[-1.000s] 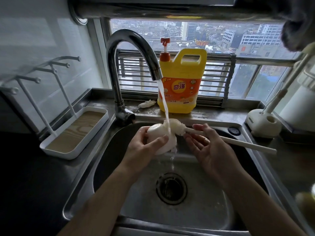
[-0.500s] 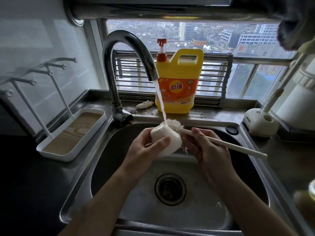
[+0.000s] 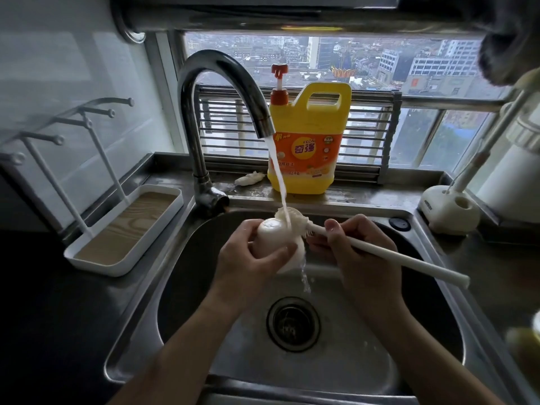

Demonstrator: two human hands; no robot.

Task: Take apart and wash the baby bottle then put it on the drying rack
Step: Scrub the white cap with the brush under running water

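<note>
My left hand (image 3: 248,255) grips a small white rounded bottle part (image 3: 273,233) over the sink (image 3: 438,331), under the running stream from the faucet (image 3: 222,71). My right hand (image 3: 356,247) pinches the long white handle of a bottle brush (image 3: 388,254). Its bristle head (image 3: 295,219) lies against the top of the white part, right where the water lands. The drying rack (image 3: 96,258), a white tray with a wood-look base and upright pegs, stands on the counter to the left with nothing on its pegs.
A yellow detergent jug (image 3: 309,141) with a red pump stands on the ledge behind the sink. A white brush holder (image 3: 447,211) sits at the sink's right corner. A small white scrap (image 3: 248,179) lies on the ledge. The drain (image 3: 292,323) is below my hands.
My right hand has closed onto the brush handle. The brush head has slid up over the top of the white part, which my left hand has turned slightly under the water.
</note>
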